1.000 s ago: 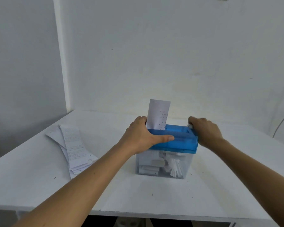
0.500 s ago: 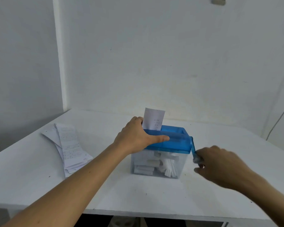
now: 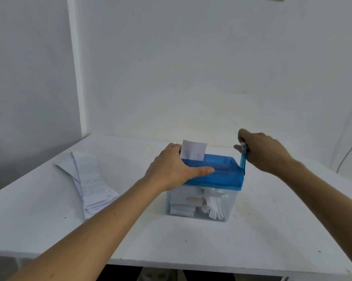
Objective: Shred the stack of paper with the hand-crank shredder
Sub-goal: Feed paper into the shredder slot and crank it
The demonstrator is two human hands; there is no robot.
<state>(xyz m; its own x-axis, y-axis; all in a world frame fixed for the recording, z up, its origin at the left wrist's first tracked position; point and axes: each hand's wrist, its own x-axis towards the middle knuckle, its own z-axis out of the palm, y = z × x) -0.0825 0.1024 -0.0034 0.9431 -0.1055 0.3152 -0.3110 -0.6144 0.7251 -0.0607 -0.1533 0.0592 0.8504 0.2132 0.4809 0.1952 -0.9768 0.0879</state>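
Your white table [image 3: 272, 240] carries two things right now: the shredder [image 3: 215, 179] near the middle, and the paper stack [image 3: 90, 183] fanned out well to its left.

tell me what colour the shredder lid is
Translucent blue, over a clear bin; the shredder lid shows best in the head view, the only one.

light: soft, even, dim-white | shadows: faint under arms | focus: slightly soft | edges: wide-angle bending

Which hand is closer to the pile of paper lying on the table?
The left hand. It holds the top of the shredder, on the side facing the pile of paper. The right hand grips the crank on the far side.
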